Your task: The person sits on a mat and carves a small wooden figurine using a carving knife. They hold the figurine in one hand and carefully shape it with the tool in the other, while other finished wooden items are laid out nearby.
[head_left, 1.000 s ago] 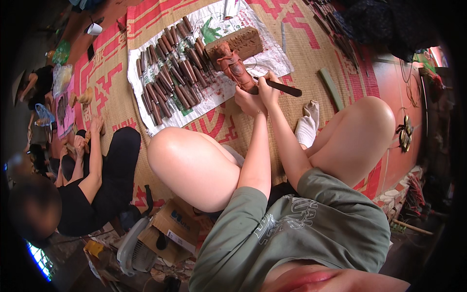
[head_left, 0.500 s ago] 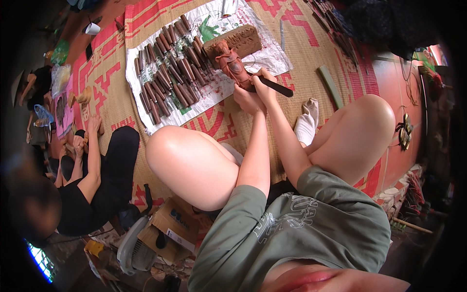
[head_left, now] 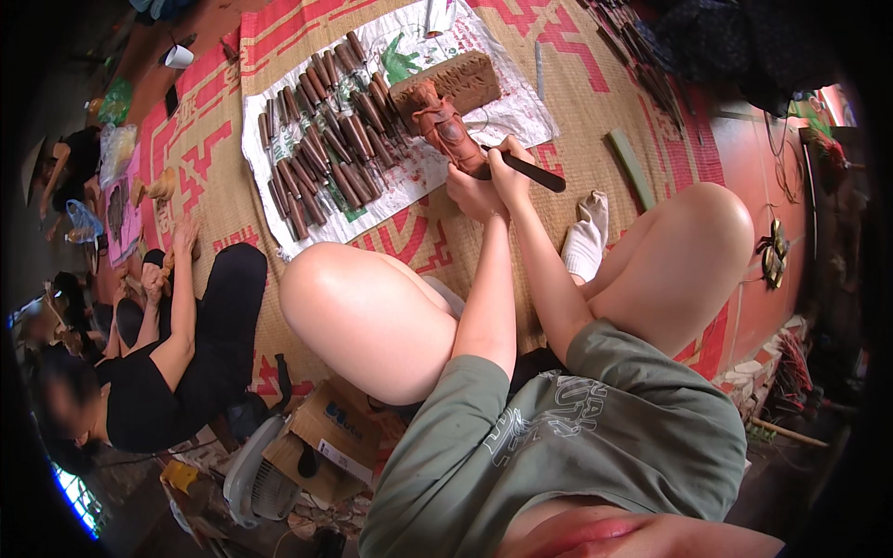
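Observation:
A reddish-brown carved figurine (head_left: 446, 130) leans with its upper end against a brown wooden block (head_left: 462, 82). My left hand (head_left: 472, 193) is closed around the figurine's lower end. In my right hand (head_left: 508, 175) sits a carving chisel with a dark handle (head_left: 538, 174), gripped near its front. The handle points off to the right, and the tip lies at the figurine's lower right side, too small to make out. Left of the block, several chisels with brown wooden handles (head_left: 335, 139) lie in rows on a white printed sheet (head_left: 263, 186).
A woven straw mat (head_left: 223, 158) with red patterns spreads beneath everything. On the right lie a green-grey bar (head_left: 631, 169) and more long tools (head_left: 642, 56). To the left, another person in black (head_left: 149, 400) sits working. A cardboard box (head_left: 326, 432) and a fan (head_left: 265, 474) stand behind.
My right hand and the chisel have shifted slightly, the handle's end moving a little to the right and down. The person on the left has moved their head and hands.

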{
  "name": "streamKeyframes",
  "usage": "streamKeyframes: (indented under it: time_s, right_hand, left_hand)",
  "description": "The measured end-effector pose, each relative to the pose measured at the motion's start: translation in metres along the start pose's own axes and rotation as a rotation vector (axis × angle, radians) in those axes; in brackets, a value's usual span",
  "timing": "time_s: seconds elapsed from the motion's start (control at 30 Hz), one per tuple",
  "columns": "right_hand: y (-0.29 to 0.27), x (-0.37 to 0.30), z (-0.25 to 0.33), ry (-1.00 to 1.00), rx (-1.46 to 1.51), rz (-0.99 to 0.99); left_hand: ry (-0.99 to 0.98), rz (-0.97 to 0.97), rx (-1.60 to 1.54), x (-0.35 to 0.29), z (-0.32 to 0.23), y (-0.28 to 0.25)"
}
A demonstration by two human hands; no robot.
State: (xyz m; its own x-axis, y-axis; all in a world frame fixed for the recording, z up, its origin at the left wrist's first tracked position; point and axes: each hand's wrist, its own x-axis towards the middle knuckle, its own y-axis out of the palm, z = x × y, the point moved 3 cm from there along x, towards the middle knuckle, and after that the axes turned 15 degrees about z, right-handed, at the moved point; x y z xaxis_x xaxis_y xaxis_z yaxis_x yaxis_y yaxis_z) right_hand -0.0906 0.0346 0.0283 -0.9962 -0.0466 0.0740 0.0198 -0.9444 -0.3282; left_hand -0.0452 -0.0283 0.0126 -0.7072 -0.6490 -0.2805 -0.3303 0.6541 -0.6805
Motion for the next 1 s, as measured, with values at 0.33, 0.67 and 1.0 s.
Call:
streamKeyframes:
  time_s: [0.33, 0.67, 1.0]
  right_hand:
    - [0.001, 0.002, 0.003, -0.030, 0.062, 0.001]
    - [0.005, 0.006, 0.009, -0.063, 0.098, 0.044]
    - [0.004, 0.004, 0.013, -0.017, 0.088, 0.045]
  left_hand:
    - [0.015, -0.029, 0.026, -0.003, -0.003, -0.001]
    - [0.002, -0.008, -0.012, -0.002, -0.003, -0.002]
    - [-0.014, -0.001, -0.036, -0.002, 0.002, -0.001]
